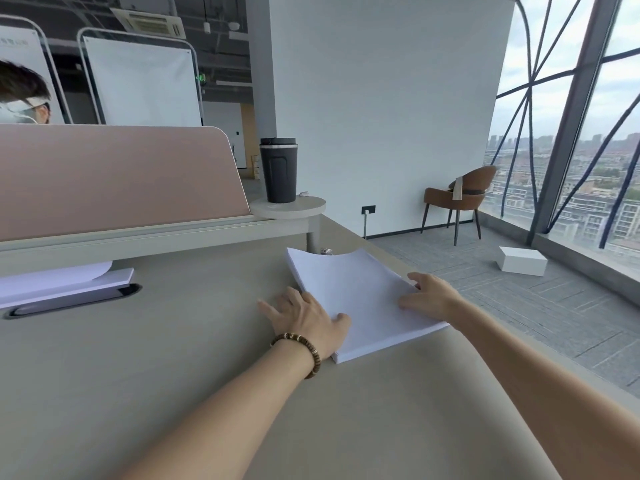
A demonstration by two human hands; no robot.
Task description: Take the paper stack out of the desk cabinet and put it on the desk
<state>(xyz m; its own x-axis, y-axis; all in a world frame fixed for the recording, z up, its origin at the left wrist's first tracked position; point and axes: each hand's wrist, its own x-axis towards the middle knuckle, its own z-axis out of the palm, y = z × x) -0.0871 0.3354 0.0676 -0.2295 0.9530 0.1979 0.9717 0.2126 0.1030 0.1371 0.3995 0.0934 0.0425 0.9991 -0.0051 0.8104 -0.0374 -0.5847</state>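
A thick white paper stack (356,299) lies flat on the beige desk (173,358), near its right edge. My left hand (304,317) rests against the stack's left side, thumb on top of the sheets and fingers spread on the desk; a beaded bracelet is on that wrist. My right hand (429,296) presses on the stack's right edge with the fingers over the top sheet. The desk cabinet is out of view.
A dark travel mug (278,169) stands on a round shelf at the back. A pink divider panel (114,178) runs along the desk's far side, with a person's head behind it. White papers (59,282) lie at the left. A brown chair (460,199) and white box (523,259) are on the floor.
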